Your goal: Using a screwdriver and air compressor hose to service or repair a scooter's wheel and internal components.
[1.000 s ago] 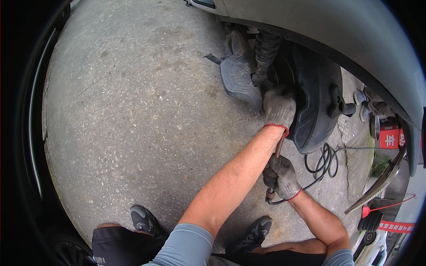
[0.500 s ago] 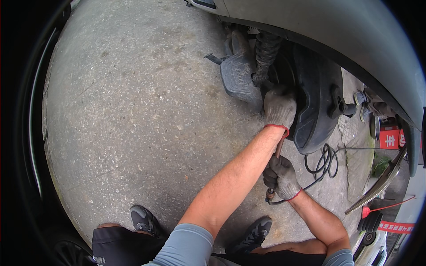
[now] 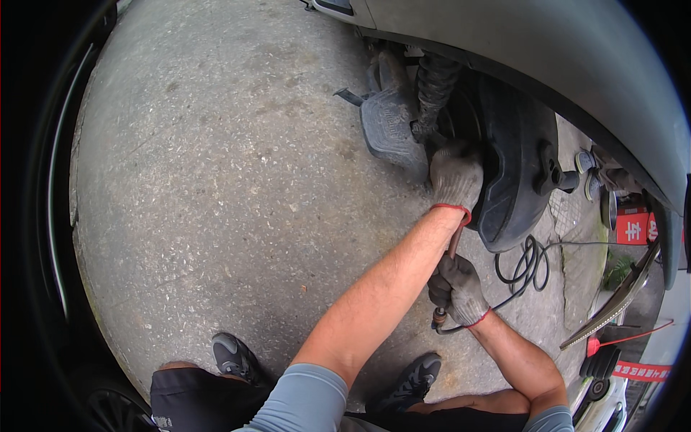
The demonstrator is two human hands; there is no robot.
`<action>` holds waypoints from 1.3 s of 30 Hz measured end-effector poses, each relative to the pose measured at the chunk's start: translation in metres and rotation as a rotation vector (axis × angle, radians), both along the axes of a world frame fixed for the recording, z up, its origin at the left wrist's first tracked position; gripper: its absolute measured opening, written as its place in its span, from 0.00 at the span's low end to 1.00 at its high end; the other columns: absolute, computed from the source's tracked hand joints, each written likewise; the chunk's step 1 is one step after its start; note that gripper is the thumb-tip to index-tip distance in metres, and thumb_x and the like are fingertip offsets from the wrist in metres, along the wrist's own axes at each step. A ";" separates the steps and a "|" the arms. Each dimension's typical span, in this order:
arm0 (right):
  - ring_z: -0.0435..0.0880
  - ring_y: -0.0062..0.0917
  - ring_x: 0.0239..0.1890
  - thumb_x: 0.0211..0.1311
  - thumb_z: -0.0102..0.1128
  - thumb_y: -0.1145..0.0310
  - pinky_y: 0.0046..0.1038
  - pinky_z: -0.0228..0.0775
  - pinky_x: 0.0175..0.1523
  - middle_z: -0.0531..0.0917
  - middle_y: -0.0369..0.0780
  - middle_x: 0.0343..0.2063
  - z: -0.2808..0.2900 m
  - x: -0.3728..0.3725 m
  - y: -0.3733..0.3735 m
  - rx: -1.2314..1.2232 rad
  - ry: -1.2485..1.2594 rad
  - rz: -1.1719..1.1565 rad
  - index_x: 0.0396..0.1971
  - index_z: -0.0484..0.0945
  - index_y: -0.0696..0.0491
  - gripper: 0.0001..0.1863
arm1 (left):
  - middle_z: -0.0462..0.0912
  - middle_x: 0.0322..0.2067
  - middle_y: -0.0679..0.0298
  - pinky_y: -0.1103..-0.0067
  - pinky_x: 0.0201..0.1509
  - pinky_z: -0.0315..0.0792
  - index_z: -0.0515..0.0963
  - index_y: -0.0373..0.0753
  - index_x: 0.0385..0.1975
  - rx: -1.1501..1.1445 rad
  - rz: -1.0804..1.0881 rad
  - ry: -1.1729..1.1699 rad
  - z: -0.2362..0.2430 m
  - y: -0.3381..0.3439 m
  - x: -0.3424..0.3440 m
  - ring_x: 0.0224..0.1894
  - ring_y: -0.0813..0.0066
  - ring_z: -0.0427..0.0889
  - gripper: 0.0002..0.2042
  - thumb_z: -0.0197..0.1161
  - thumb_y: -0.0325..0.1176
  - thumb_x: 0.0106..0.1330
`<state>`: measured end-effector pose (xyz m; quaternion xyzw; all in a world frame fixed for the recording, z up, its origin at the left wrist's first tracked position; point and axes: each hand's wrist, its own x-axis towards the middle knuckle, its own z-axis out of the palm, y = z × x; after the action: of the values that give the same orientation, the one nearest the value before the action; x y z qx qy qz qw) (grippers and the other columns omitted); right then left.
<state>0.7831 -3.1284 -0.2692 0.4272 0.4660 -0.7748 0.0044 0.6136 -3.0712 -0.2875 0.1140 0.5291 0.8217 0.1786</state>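
Note:
My left hand [image 3: 457,178], in a grey work glove with a red cuff, reaches into the wheel arch beside the black liner. Its fingers curl in, and what they close on is hidden. Below it my right hand [image 3: 461,289], gloved the same way, grips a slim reddish-brown air tool [image 3: 455,243]. The tool runs up beneath my left wrist, so its far end cannot be seen. A black hose [image 3: 452,330] joins it at a coupling [image 3: 439,315] under my right hand. Left of my left hand hangs a dirty grey plastic shield [image 3: 394,128], near a ribbed strut boot [image 3: 436,79].
The silver car body [image 3: 576,65] arches over the upper right. A black wheel-arch liner [image 3: 515,173] hangs right of my hands. Looped hose [image 3: 529,263] lies on the speckled concrete floor [image 3: 216,180]. Another person's shoes [image 3: 586,173] and red signs [image 3: 633,225] are at the right.

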 end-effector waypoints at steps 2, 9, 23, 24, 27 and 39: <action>0.54 0.11 0.12 0.68 0.55 0.53 0.18 0.43 0.16 0.60 0.27 0.13 0.000 0.000 0.000 -0.005 0.005 0.006 0.27 0.65 0.49 0.17 | 0.83 0.30 0.48 0.73 0.41 0.71 0.81 0.32 0.31 -0.020 -0.003 0.012 0.000 0.000 0.000 0.36 0.57 0.83 0.09 0.57 0.30 0.58; 0.54 0.12 0.12 0.65 0.57 0.50 0.19 0.43 0.16 0.59 0.27 0.12 -0.001 -0.001 0.000 0.021 -0.017 0.004 0.26 0.65 0.47 0.19 | 0.84 0.30 0.50 0.74 0.41 0.71 0.81 0.32 0.33 -0.026 -0.047 -0.048 -0.002 0.002 0.000 0.35 0.60 0.83 0.09 0.57 0.29 0.58; 0.55 0.11 0.12 0.68 0.56 0.54 0.18 0.44 0.16 0.60 0.27 0.13 -0.004 0.000 0.001 0.033 -0.010 -0.005 0.28 0.65 0.49 0.16 | 0.84 0.30 0.50 0.74 0.41 0.71 0.82 0.32 0.32 -0.023 -0.022 -0.037 0.001 0.000 0.000 0.34 0.61 0.83 0.09 0.58 0.30 0.59; 0.55 0.12 0.12 0.65 0.58 0.51 0.19 0.43 0.16 0.60 0.27 0.13 -0.004 0.000 0.001 0.038 -0.016 0.006 0.26 0.65 0.47 0.18 | 0.84 0.30 0.50 0.74 0.41 0.71 0.82 0.32 0.32 -0.031 -0.034 -0.043 0.000 0.001 0.000 0.34 0.61 0.83 0.09 0.58 0.30 0.59; 0.54 0.13 0.11 0.62 0.60 0.47 0.20 0.41 0.16 0.58 0.27 0.12 -0.003 0.000 0.002 0.023 -0.009 0.023 0.24 0.64 0.46 0.21 | 0.84 0.29 0.51 0.75 0.41 0.70 0.82 0.32 0.32 -0.022 -0.035 -0.060 -0.003 0.004 0.001 0.33 0.63 0.82 0.09 0.58 0.30 0.59; 0.53 0.13 0.11 0.63 0.59 0.47 0.20 0.41 0.17 0.58 0.27 0.12 -0.002 0.001 0.003 0.009 0.002 0.039 0.25 0.64 0.46 0.21 | 0.84 0.28 0.53 0.75 0.40 0.71 0.82 0.32 0.32 -0.038 -0.023 -0.027 -0.007 0.007 0.002 0.32 0.64 0.82 0.09 0.58 0.29 0.59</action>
<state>0.7843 -3.1251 -0.2709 0.4175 0.4775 -0.7729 0.0172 0.6154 -3.0645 -0.2949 0.1055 0.5409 0.8107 0.1974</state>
